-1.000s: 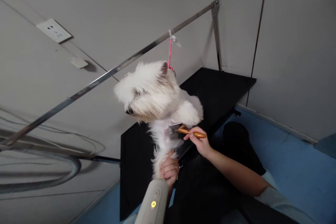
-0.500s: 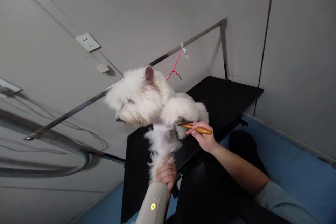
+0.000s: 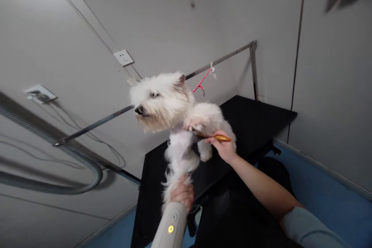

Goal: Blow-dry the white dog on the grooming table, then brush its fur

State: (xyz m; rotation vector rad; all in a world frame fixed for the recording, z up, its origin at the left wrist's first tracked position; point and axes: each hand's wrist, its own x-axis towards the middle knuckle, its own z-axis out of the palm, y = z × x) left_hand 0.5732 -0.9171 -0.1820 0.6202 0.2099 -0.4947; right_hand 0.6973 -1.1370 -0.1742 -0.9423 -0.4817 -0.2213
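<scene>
A white fluffy dog is on a black grooming table, its head turned to the left. My left hand is closed around the lower part of its outstretched front leg. Just in front of that hand is a cream-coloured tube-like device with a button and a lit yellow light. My right hand grips the orange-brown wooden handle of a grooming brush beside the dog's chest. The brush's head is mostly hidden by the dog's other front paw, which is raised over it.
A metal bar runs behind the dog, with a pink cord hanging from it. A grey ribbed hose curves along the wall at left. Wall sockets and cables are above it. The floor is blue.
The dog has turned its face more towards me, and its other front paw has come up over the brush head. Both hands keep their holds. The camera view has shifted slightly.
</scene>
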